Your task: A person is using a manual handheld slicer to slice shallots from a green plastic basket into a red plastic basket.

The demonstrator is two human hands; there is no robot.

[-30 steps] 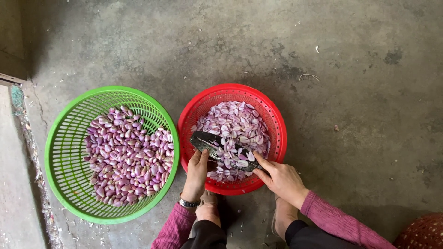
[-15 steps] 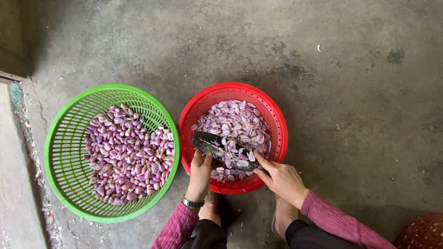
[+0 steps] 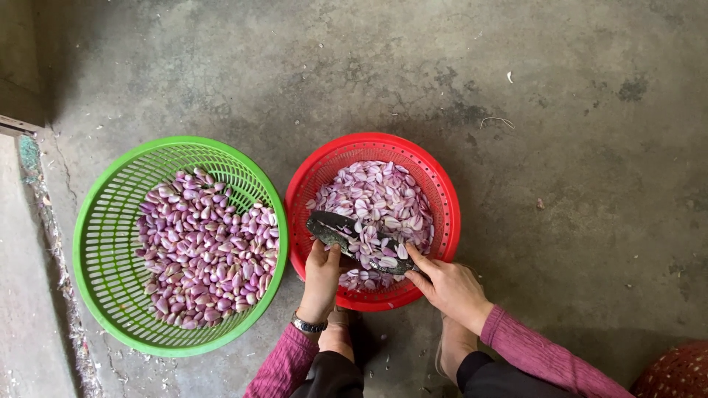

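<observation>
A dark curved knife blade (image 3: 335,228) lies across the near side of the red basket (image 3: 369,138), over a heap of pale cut shallot pieces (image 3: 380,195). My right hand (image 3: 446,284) grips the knife's handle end at the basket's near right. My left hand (image 3: 322,276) reaches up from below. Its thumb and fingers pinch a small shallot against the blade's edge, and the shallot is mostly hidden by the fingers. A wristwatch sits on my left wrist. Both sleeves are magenta.
A green basket (image 3: 82,243) to the left touches the red one and holds many whole purple shallots (image 3: 206,250). Both stand on a rough concrete floor (image 3: 575,184). A raised ledge (image 3: 22,295) runs along the left. My feet are just below the red basket. A reddish object (image 3: 675,376) shows at bottom right.
</observation>
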